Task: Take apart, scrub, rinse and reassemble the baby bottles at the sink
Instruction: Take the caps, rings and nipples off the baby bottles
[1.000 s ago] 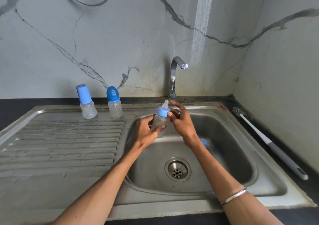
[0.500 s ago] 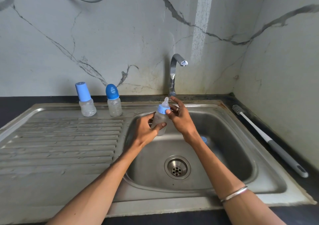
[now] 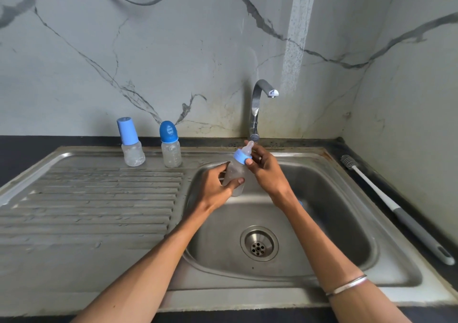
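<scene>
Over a steel sink (image 3: 386,223), a person's left hand (image 3: 215,188) is gripping the clear body of a baby bottle (image 3: 235,174), fingers and thumb curled around it, while the right hand (image 3: 266,171) is pinching its blue collar (image 3: 241,157) beneath the teat. Two capped bottles (image 3: 132,146) (image 3: 170,149) are standing on the drainboard (image 3: 86,198); a bottle brush (image 3: 394,206) is lying along the counter at right.

My right hand (image 3: 266,171) covers the far side of the blue collar (image 3: 241,157) on the bottle (image 3: 235,176), and my left hand (image 3: 218,186) hides much of its clear body. Right of the bottle, my right forearm (image 3: 319,243) masks all but a sliver of something blue (image 3: 300,203) in the sink (image 3: 347,223). My elbows are cut off by the bottom edge.
</scene>
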Motion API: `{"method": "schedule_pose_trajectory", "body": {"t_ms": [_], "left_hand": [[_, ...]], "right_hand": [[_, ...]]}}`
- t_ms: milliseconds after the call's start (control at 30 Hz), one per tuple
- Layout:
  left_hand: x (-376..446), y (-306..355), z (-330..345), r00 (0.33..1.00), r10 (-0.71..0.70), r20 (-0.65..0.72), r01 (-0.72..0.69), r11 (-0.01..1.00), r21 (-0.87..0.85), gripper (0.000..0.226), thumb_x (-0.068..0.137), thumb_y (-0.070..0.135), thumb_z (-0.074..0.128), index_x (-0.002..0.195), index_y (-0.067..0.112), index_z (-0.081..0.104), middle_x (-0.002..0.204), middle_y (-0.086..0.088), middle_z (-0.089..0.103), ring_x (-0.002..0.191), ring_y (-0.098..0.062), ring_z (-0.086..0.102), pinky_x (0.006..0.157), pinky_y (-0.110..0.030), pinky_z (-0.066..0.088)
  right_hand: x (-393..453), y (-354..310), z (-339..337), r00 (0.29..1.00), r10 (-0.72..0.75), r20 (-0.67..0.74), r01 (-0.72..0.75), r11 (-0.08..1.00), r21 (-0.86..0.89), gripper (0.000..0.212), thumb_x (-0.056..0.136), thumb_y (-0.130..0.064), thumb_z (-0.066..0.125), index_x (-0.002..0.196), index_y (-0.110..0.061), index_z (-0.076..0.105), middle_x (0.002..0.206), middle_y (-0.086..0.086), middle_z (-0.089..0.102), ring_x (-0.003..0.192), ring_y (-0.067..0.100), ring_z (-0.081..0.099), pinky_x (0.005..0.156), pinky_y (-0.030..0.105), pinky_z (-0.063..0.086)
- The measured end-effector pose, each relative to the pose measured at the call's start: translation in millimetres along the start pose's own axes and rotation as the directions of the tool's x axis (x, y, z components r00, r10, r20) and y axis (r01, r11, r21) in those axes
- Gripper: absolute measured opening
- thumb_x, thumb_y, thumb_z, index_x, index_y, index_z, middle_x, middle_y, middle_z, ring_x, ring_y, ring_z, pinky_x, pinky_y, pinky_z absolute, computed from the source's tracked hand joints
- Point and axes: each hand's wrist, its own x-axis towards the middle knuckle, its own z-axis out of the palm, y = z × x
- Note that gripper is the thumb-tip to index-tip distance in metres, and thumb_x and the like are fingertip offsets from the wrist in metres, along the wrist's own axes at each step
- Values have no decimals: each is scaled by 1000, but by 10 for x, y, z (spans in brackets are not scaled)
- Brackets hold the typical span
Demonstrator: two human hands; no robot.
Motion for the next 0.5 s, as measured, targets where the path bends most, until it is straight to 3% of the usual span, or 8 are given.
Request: {"method": "schedule_pose_trajectory", "body": {"t_ms": [100, 167, 300, 433, 500], "left_hand": [[-1, 0, -1, 1000, 15, 8, -15, 1000, 18, 36, 75, 38, 80, 107, 23, 72, 93, 10, 76, 84, -7, 72, 81, -38, 59], [-6, 0, -3, 999, 25, 29, -26, 999, 47, 38, 76, 37, 80, 112, 25, 72, 95, 11, 76, 85, -3, 72, 81, -36, 59], [-24, 22, 1, 997, 34, 62, -39, 995, 89, 46, 75, 44, 78, 118, 30, 68, 98, 14, 74, 87, 1, 70, 84, -33, 59], [8, -29, 4, 999, -15, 40, 11, 996, 86, 45, 68, 51, 80, 108, 43, 61, 99, 16, 71, 89, -1, 69, 83, -36, 60], [9, -56, 13, 999, -39, 31, 36, 996, 77, 52, 65, 47, 83, 110, 39, 56, 102, 14, 69, 91, -6, 69, 84, -40, 59]], "right_hand": [[-22, -29, 17, 1000, 0, 14, 0, 1000, -26, 37, 98, -16, 62, 134, -14, 58, 126, -2, 67, 113, 9, 64, 94, 20, 48], [-42, -16, 30, 1000, 5, -21, -6, 999, -32, 37, 91, -26, 72, 126, -18, 64, 117, -3, 71, 102, 9, 69, 88, 24, 53], [-17, 31, 18, 996, 3, -88, -8, 998, -55, 39, 84, -23, 79, 122, -19, 69, 109, -3, 74, 97, 12, 71, 89, 32, 57], [-18, -28, -17, 992, -2, -127, 4, 1000, 16, 40, 90, -18, 72, 130, -15, 64, 114, 0, 72, 102, 9, 68, 85, 20, 54], [-23, -51, -40, 991, 1, -134, 6, 999, 51, 39, 91, -20, 71, 129, -16, 64, 114, -3, 72, 99, 3, 67, 80, 15, 52]]}}
